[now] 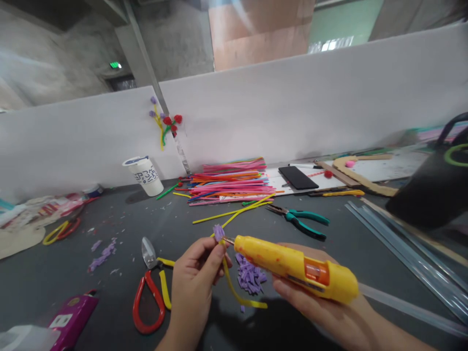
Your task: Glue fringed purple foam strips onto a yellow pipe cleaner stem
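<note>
From the head camera I look down on a dark table [124, 222] with both hands working near its middle. My left hand [193, 275] has its thumb and fingers pinched together on a yellow stem [229, 285], just under the purple flower [218, 232] at its top. The stem's lower end curves out to the right, below the hand. In my right hand [310, 302] I have the yellow glue gun [292, 265], fingers curled round its underside, though its body hides part of the grip from me. The gun's nozzle [228, 240] points left and sits right at the flower; I can't tell whether it touches. A pale glue stick [398, 301] runs out of the gun's back end.

Between my hands, on the table, lies a pile of purple bits [251, 278]. Left of my left hand I see red-and-yellow cutters [146, 304], and farther left another few purple scraps [104, 256]. Teal pliers [290, 216] lie beyond the gun, with loose yellow strips [215, 216] to their left and a bundle of coloured strips [234, 183] behind. A white cup [146, 176] stands left of the bundle, a phone [299, 178] lies right of it, and clear rods [402, 256] lie at far right.
</note>
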`<state>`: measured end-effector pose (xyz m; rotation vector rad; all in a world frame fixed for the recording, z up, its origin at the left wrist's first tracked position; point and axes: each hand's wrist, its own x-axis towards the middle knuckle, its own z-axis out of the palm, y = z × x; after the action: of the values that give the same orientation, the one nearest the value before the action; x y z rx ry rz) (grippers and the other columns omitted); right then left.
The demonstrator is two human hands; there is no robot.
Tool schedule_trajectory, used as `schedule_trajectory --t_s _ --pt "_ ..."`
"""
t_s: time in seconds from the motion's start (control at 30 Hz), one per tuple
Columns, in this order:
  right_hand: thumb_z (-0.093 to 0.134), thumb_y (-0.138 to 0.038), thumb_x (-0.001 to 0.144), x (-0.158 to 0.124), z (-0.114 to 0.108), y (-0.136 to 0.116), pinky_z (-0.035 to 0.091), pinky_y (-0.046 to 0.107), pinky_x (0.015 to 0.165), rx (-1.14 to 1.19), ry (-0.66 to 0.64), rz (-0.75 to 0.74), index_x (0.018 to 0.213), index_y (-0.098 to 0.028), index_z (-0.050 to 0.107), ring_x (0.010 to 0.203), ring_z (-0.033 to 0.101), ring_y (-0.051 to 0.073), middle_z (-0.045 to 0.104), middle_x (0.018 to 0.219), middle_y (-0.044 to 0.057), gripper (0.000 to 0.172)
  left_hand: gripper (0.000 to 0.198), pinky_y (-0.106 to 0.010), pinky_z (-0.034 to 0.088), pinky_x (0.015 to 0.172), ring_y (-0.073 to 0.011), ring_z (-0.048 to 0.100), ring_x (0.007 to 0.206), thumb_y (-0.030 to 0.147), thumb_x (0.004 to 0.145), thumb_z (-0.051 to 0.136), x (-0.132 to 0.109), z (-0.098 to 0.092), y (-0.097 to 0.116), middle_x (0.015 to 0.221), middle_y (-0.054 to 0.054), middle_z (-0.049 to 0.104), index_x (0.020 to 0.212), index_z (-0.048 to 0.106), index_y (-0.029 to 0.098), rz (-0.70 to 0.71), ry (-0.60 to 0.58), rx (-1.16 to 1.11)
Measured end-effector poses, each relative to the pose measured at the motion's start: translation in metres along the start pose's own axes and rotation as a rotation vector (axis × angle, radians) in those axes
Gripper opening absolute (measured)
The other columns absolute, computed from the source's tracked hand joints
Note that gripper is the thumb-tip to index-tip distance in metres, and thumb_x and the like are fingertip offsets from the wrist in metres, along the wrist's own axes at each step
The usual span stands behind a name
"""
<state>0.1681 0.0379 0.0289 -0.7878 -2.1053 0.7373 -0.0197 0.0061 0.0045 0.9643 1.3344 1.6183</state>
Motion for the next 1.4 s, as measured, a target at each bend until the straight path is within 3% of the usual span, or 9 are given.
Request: schedule_trajectory --t_s 0.37,0.83,1.4 --pt "0.051 -0.032 0.086 0.0019 -0.0001 -0.0021 0.050 0.022 0.053 0.081 -0.035 0.046 0.070 -0.024 0.062 0.057 0.061 0.015 0.063 0.063 -0.001 0.021 0.015 -0.013 0.033 0.042 -0.0047 0.044 0.044 0.032 0.071 0.072 0.0000 0.0018 0.0016 0.052 0.003 0.061 0.071 0.069 0.017 0.001 0.024 0.014" --pt "0.048 -0.030 0.087 0.0007 0.0024 0.0008 0.049 0.024 0.053 -0.029 -0.009 -0.031 0.070 -0.025 0.063 0.054 0.059 0.016 0.063 0.061 0.000 0.023 0.018 -0.015 0.033 0.042 -0.0057 0.044 0.044 0.033 0.067 0.073 -0.0018 0.0051 0.0064 0.050 0.003 0.060 0.069 0.068 0.016 -0.013 0.064 0.038" --pt "0.046 -0.033 0.084 -0.0006 0.0069 0.0010 0.045 0.024 0.048 -0.033 -0.004 0.022 0.063 -0.021 0.057 0.050 0.055 0.015 0.062 0.061 0.003 0.026 0.020 -0.013 0.034 0.040 -0.0051 0.045 0.043 0.034 0.065 0.075 -0.0006 0.0074 0.0077 0.050 0.002 0.061 0.067 0.068 0.015 -0.040 0.070 -0.009"
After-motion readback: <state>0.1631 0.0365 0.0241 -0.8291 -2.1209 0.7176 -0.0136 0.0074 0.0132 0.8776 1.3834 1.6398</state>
